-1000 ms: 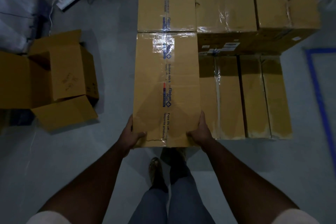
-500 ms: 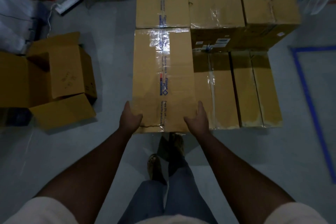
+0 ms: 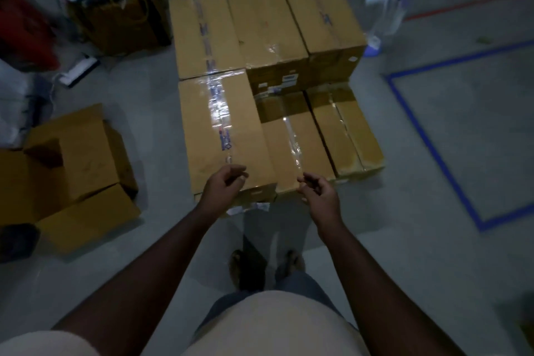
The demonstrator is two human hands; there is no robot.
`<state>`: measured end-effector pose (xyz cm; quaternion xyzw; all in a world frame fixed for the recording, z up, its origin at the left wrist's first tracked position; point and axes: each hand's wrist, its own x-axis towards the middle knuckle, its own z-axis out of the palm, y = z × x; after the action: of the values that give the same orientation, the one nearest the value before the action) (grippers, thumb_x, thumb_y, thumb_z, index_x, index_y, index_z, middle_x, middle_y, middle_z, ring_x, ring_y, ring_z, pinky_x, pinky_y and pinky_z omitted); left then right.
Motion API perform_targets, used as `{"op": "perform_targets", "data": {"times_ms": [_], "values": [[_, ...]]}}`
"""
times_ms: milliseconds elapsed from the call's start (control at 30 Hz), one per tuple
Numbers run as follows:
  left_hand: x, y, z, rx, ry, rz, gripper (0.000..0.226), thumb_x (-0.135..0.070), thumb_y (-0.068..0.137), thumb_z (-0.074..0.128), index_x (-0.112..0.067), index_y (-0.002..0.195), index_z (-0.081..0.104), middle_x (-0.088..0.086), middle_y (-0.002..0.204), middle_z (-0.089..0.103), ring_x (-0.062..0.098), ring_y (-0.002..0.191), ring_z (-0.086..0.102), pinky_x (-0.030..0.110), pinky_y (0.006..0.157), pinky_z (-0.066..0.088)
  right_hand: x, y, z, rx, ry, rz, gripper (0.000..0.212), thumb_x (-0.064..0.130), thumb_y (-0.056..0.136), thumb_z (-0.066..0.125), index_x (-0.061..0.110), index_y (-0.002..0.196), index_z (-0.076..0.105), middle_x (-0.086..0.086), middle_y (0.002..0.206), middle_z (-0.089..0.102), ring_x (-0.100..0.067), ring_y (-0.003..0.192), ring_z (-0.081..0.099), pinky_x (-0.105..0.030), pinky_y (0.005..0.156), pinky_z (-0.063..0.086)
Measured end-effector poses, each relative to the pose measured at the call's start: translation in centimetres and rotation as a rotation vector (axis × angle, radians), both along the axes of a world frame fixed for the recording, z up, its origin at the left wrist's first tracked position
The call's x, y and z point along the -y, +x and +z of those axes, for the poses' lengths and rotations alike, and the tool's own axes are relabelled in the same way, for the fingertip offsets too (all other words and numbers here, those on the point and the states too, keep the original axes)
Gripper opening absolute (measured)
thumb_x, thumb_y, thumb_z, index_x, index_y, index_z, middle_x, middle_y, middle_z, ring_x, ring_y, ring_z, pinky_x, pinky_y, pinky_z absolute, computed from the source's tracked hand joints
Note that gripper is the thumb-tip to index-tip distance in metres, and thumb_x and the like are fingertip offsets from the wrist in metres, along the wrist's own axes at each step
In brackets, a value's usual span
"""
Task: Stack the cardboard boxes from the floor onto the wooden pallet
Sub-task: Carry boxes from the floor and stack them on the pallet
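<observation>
Both hands empty, fingers loosely curled: left hand (image 3: 224,183) & right hand (image 3: 318,192) above taped box (image 3: 222,136).

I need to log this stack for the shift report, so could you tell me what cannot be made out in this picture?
Head view only:
- Wooden pallet: hidden beneath the stacked boxes.
- Tape print on the near box: too small and blurred.
- White labels: too small.
- Open box on the floor: contents in shadow.

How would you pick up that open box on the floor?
Judging by its shape, grip the open box by its two opposite side walls, low down, coming from above; the loose flaps spread outward would likely bend if held.
</observation>
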<state>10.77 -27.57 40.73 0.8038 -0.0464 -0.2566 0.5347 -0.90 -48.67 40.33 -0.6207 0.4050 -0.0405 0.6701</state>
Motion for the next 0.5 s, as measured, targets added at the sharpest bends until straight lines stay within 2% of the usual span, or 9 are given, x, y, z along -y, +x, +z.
{"op": "perform_targets", "data": {"times_ms": [133,200,267,367,433,500], "values": [[7.4,-3.9,1.2,-0.014,-0.06,-0.148,0.024,-0.012,0.099,0.062,-0.014,0.122,0.067,0.003,0.112,0.075,0.014,0.105,0.071,0.031,0.092,0.057,6.1,-6.8,1.2,0.009,0.0,-0.088,0.023,0.01,0.097,0.067,0.019,0.118,0.069,-0.004,0.113,0.075,-0.025,0.106,0.072,-0.041,0.091,0.057],[11.8,-6.6,1.5,-0.021,-0.062,-0.227,0.024,-0.013,0.099,0.063,-0.015,0.123,0.067,0.002,0.112,0.075,0.011,0.104,0.071,0.026,0.089,0.057,9.7,-10.9,1.8,0.025,0.01,-0.172,0.02,0.009,0.099,0.064,0.021,0.115,0.066,-0.004,0.113,0.074,-0.023,0.1,0.071,-0.037,0.085,0.056],[16.7,-10.0,1.0,0.007,-0.046,-0.317,0.021,-0.016,0.099,0.064,-0.017,0.119,0.069,0.001,0.111,0.076,0.013,0.103,0.071,0.029,0.088,0.057,13.6,-15.9,1.9,0.045,0.019,-0.291,0.018,0.008,0.1,0.061,0.017,0.117,0.064,-0.004,0.11,0.073,-0.023,0.096,0.068,-0.031,0.078,0.053],[25.9,-16.5,-0.3,0.057,0.018,-0.527,0.02,-0.016,0.095,0.067,-0.012,0.115,0.071,0.002,0.105,0.075,0.019,0.096,0.071,0.037,0.085,0.056,19.9,-25.5,1.3,0.064,0.029,-0.458,0.021,0.009,0.102,0.06,0.016,0.121,0.064,-0.007,0.118,0.074,-0.021,0.092,0.069,-0.033,0.08,0.052],[32.9,-21.5,-0.9,0.06,0.007,-0.648,0.025,-0.024,0.09,0.067,-0.011,0.112,0.071,0.001,0.099,0.074,0.013,0.089,0.069,0.036,0.083,0.054,24.1,-32.3,1.1,0.064,0.049,-0.511,0.025,0.01,0.102,0.059,0.017,0.126,0.063,-0.004,0.123,0.073,-0.02,0.096,0.069,-0.037,0.085,0.05],[40.1,-27.2,-0.9,0.08,-0.034,-0.749,0.034,-0.03,0.088,0.063,-0.008,0.112,0.072,0.0,0.096,0.073,-0.002,0.083,0.065,0.026,0.079,0.053,28.4,-39.0,1.1,0.07,0.05,-0.561,0.027,0.009,0.101,0.058,0.02,0.126,0.063,-0.001,0.126,0.072,-0.02,0.101,0.069,-0.038,0.088,0.05]]}}
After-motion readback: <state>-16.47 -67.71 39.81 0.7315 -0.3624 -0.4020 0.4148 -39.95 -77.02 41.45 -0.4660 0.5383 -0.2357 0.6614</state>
